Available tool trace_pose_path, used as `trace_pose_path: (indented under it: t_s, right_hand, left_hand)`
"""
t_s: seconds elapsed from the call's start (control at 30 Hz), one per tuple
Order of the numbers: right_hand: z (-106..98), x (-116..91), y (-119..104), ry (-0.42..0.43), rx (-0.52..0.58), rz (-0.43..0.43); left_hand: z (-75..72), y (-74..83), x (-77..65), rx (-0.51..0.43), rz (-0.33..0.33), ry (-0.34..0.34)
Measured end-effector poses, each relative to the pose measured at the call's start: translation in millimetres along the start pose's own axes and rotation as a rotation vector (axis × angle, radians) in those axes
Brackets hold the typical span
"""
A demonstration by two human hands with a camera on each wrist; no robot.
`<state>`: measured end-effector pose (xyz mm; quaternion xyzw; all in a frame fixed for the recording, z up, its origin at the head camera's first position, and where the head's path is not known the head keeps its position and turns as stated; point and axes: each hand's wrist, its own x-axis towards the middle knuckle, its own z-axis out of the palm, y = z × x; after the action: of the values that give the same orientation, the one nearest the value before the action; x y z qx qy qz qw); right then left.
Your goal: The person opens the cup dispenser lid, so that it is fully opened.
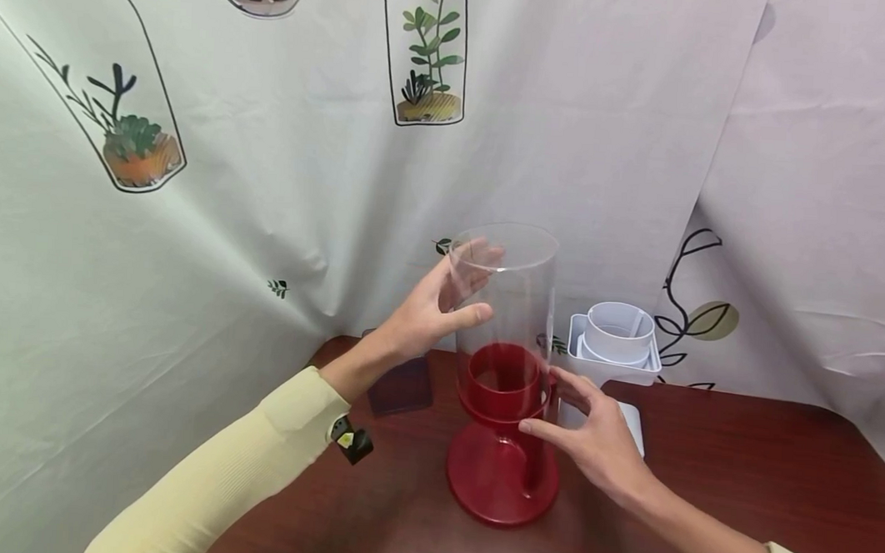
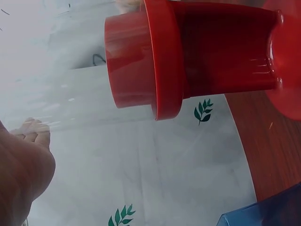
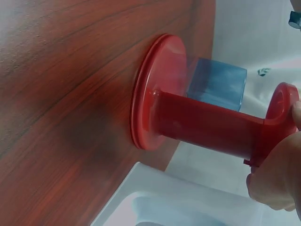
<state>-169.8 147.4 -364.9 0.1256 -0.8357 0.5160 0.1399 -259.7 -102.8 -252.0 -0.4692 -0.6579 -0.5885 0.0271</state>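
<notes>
A tall clear cylinder [image 1: 512, 305], with no lid on top, stands upright on the round collar of a red stand [image 1: 501, 484]. Around the cylinder's upper left side my left hand [image 1: 441, 297] holds it, thumb in front and fingers behind, seen through the clear wall. My right hand [image 1: 592, 430] grips the red collar from the right, its thumb at the front. The right wrist view shows the right hand [image 3: 280, 174] curled at the ring on top of the stand's column. In the left wrist view the left hand [image 2: 28, 165] lies along the clear wall.
A white container with a round cup-like part [image 1: 620, 336] stands behind on the right. A dark blue translucent box [image 1: 401, 387] lies at the back left; it shows blue in the right wrist view [image 3: 218, 84]. Printed cloth [image 1: 305, 177] hangs behind the wooden table [image 1: 747, 485].
</notes>
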Motion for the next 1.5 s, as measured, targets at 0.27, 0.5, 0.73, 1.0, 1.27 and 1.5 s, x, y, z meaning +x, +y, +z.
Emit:
trace_pose_path:
  t_s: [0.27, 0.5, 0.73, 1.0, 1.27, 1.5]
  right_hand:
    - [-10.4, -6.6, 0.4, 0.006, -0.008, -0.035]
    - [-17.9, -13.8, 0.6, 0.0, 0.011, -0.087]
    - [-22.4, -16.8, 2.2, -0.005, -0.009, -0.09]
    - [-26.4, -18.5, 3.1, -0.021, 0.008, -0.075]
    - [-27.8, -18.1, 4.8, -0.094, 0.159, -0.009]
    - [-30.8, -13.2, 8.8, -0.19, 0.247, -0.057]
  left_hand:
    - [1.6, 1.8, 1.2, -0.01, 0.03, -0.066]
    - [4.5, 1.8, 3.3, -0.047, 0.056, -0.105]
    - [6.2, 3.3, 1.6, -0.048, 0.033, -0.117]
    - [7.0, 3.4, 0.7, -0.058, 0.049, -0.132]
    - [2.2, 7.9, -0.3, -0.015, 0.041, -0.119]
    - [-4.8, 25.1, 2.8, 0.059, -0.01, -0.019]
